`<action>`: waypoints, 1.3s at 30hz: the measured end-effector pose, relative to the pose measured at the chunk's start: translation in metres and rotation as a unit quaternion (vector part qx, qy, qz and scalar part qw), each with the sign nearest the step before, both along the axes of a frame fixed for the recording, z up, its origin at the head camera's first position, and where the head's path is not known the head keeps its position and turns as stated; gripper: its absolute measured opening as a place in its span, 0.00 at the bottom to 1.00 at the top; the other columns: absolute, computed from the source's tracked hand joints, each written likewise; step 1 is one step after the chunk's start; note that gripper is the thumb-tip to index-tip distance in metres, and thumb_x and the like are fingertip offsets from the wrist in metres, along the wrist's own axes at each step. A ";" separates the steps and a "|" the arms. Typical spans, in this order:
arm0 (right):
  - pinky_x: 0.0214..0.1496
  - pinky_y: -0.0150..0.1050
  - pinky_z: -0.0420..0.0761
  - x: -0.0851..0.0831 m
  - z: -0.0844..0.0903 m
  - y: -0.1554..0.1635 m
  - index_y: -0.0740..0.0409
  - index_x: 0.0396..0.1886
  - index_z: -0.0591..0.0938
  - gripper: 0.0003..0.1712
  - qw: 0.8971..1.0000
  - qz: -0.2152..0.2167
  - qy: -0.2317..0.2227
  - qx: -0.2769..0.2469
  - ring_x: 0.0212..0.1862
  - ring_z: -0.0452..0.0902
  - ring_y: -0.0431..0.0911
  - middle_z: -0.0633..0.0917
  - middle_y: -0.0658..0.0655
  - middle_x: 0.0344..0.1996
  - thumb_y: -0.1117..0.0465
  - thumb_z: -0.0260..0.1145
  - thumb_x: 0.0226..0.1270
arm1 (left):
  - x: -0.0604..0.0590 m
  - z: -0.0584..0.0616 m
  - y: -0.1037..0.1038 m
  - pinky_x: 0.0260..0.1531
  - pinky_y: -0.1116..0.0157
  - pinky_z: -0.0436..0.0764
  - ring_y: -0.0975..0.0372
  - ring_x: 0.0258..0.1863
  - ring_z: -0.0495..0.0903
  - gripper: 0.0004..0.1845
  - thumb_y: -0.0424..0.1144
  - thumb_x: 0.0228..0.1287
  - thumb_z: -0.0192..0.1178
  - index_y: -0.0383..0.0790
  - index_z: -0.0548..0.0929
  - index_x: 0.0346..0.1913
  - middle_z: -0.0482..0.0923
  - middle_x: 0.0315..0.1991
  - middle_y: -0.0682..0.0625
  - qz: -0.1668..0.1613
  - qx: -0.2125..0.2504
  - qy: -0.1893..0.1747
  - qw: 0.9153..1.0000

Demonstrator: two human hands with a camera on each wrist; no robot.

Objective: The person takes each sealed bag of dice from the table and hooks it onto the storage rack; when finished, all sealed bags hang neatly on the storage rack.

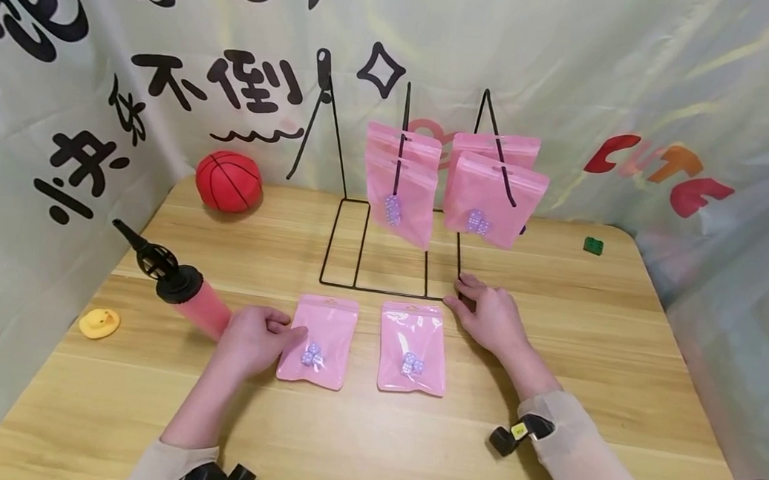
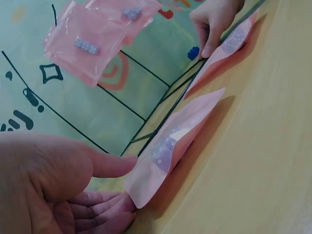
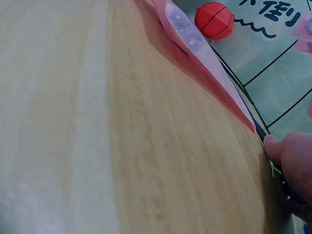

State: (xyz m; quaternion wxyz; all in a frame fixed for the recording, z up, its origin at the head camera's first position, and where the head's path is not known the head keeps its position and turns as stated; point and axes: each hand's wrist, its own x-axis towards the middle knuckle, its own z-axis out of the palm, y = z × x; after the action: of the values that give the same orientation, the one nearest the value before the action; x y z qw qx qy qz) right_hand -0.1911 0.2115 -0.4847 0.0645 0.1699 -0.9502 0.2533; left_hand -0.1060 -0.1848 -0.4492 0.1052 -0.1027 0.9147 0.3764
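Observation:
Two pink zip bags with purple dice inside lie on the table, the left bag [image 1: 331, 325] and the right bag [image 1: 413, 331]. My left hand [image 1: 258, 341] is at the left bag's side edge. Its thumb touches the edge, and in the left wrist view the thumb and fingers stand apart there. At the front right corner of a black wire rack [image 1: 381, 292], my right hand [image 1: 494, 320] pinches the wire between thumb and fingers. More pink bags hang from the rack's middle hook [image 1: 400, 152] and right hook [image 1: 500, 148]; the left hook [image 1: 304, 138] carries no bag.
A pink hand pump [image 1: 202, 305] with a black nozzle lies left of my left hand, beside a yellow rubber duck [image 1: 100, 323]. A red ball [image 1: 229, 181] sits at the back left. A small green brick [image 1: 593, 246] lies back right. Printed cloth [image 1: 570, 74] hangs behind the table.

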 end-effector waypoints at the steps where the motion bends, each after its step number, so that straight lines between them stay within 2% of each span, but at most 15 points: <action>1: 0.67 0.62 0.77 0.000 0.000 0.000 0.68 0.62 0.85 0.28 1.000 0.000 0.000 0.001 0.66 0.77 0.64 0.82 0.67 0.65 0.50 0.73 0.74 | 0.000 -0.001 -0.001 0.38 0.58 0.84 0.58 0.35 0.85 0.20 0.49 0.64 0.76 0.36 0.90 0.49 0.88 0.35 0.50 0.000 0.008 -0.006 1.000; 6: 0.68 0.61 0.76 0.000 0.000 0.000 0.68 0.62 0.85 0.29 1.000 -0.003 -0.007 0.004 0.67 0.77 0.64 0.81 0.67 0.65 0.49 0.72 0.75 | -0.001 -0.007 -0.004 0.34 0.62 0.82 0.59 0.33 0.84 0.16 0.43 0.68 0.74 0.32 0.90 0.48 0.88 0.34 0.49 -0.002 0.052 -0.013 0.999; 11: 0.67 0.61 0.76 0.000 -0.001 0.000 0.68 0.62 0.85 0.28 1.000 -0.004 -0.005 0.003 0.67 0.77 0.64 0.81 0.66 0.65 0.50 0.73 0.74 | -0.001 -0.009 -0.006 0.33 0.63 0.82 0.59 0.32 0.83 0.13 0.39 0.71 0.71 0.30 0.90 0.47 0.87 0.33 0.48 -0.007 0.075 0.013 0.997; 15: 0.67 0.61 0.77 0.000 -0.002 0.001 0.68 0.61 0.85 0.28 1.000 -0.002 0.002 0.001 0.66 0.78 0.65 0.82 0.67 0.65 0.50 0.73 0.74 | 0.000 -0.006 -0.004 0.33 0.65 0.84 0.59 0.32 0.85 0.10 0.36 0.72 0.69 0.29 0.90 0.46 0.88 0.33 0.46 -0.010 0.102 0.036 0.994; 20: 0.66 0.61 0.77 0.000 -0.003 0.001 0.69 0.60 0.86 0.27 1.000 0.001 0.012 0.000 0.65 0.78 0.65 0.82 0.67 0.64 0.51 0.73 0.74 | 0.000 -0.001 -0.001 0.34 0.65 0.86 0.58 0.34 0.87 0.09 0.35 0.74 0.68 0.30 0.90 0.47 0.89 0.36 0.45 -0.004 0.133 0.039 0.990; 25: 0.66 0.61 0.78 0.000 -0.004 0.000 0.69 0.60 0.86 0.27 1.000 0.000 0.015 -0.001 0.65 0.79 0.64 0.83 0.67 0.64 0.51 0.73 0.74 | -0.002 0.008 0.001 0.37 0.64 0.86 0.57 0.36 0.86 0.08 0.35 0.75 0.67 0.32 0.90 0.47 0.89 0.38 0.45 -0.003 0.139 0.061 0.988; 31: 0.66 0.61 0.78 0.000 -0.004 0.000 0.69 0.60 0.86 0.27 1.000 -0.002 0.014 0.001 0.65 0.79 0.64 0.82 0.67 0.64 0.52 0.74 0.74 | -0.007 0.019 0.004 0.33 0.67 0.82 0.55 0.35 0.82 0.06 0.34 0.74 0.68 0.35 0.91 0.44 0.87 0.36 0.46 -0.001 0.127 0.136 0.983; 39: 0.66 0.61 0.77 0.001 -0.002 -0.001 0.68 0.60 0.86 0.27 1.000 -0.004 0.012 0.002 0.65 0.79 0.64 0.83 0.67 0.64 0.51 0.74 0.73 | -0.015 0.035 0.006 0.28 0.71 0.79 0.55 0.33 0.81 0.04 0.33 0.72 0.70 0.35 0.91 0.41 0.87 0.34 0.46 0.009 0.109 0.248 0.962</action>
State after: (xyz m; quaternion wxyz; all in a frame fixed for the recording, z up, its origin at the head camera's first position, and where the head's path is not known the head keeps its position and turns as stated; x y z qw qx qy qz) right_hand -0.1902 0.2104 -0.4865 0.0763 0.1691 -0.9507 0.2487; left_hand -0.1208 -0.1791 -0.4138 -0.1182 -0.0022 0.8647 0.4882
